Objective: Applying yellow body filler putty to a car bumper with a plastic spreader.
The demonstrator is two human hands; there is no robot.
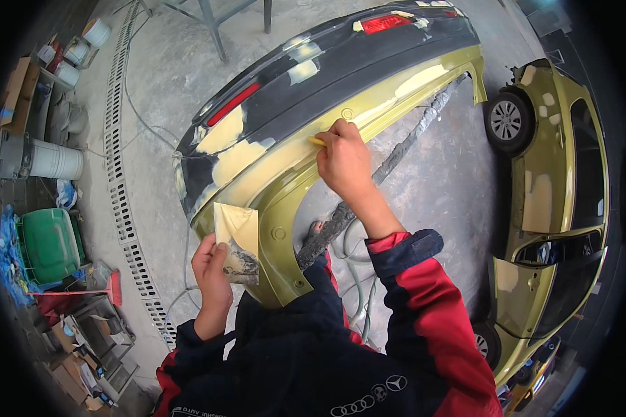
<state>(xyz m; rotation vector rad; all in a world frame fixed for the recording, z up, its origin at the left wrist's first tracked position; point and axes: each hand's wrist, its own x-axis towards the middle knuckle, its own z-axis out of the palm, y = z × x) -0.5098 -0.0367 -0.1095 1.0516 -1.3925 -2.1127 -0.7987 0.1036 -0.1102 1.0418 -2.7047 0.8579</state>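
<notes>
A car bumper cover [328, 78], olive green and dark grey with patches of pale yellow filler, lies across the view before me. My right hand [344, 156] grips a small yellow spreader [317, 141], whose edge is at the bumper's filler-smeared green band. Below the bumper's left end, my left hand [212, 276] holds a thin rectangular sheet [238, 229] by its left edge. Pale yellow filler covers the sheet's upper part, with grey-black smears lower down. A long red reflector [233, 104] and a red lamp [387, 23] sit in the bumper.
A dark wrapped bar [391, 161] runs beneath the bumper. Hoses [362, 292] lie on the concrete floor. At right stands a green car [545, 156] with filler patches. Left are a drain grate [117, 182], buckets [57, 160], a green bin [49, 245] and a red broom [116, 287].
</notes>
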